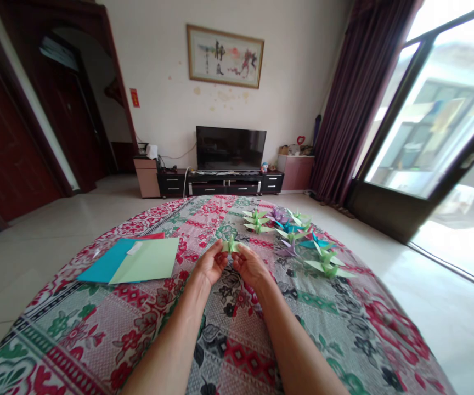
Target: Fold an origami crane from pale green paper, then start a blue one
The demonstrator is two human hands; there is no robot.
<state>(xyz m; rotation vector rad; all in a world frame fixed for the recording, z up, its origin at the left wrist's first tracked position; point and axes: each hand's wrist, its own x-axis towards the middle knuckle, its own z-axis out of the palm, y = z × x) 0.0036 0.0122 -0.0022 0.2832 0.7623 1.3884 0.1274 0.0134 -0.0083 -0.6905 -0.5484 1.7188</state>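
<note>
Between my two hands a light green paper crane is held up above the middle of the table. The fingers of my left hand pinch its left wing. On the other side, my right hand grips the right wing between thumb and fingers. Several finished cranes stand to the right: green ones, blue ones and purple ones. Left of my hands lie flat sheets of paper, with a light green sheet over a blue sheet and a red edge showing behind.
A patterned cloth in red, green and grey covers the round table. A small white scrap rests on the paper sheets. Beyond the table, a television stands on a low black cabinet. Glass doors are at the right.
</note>
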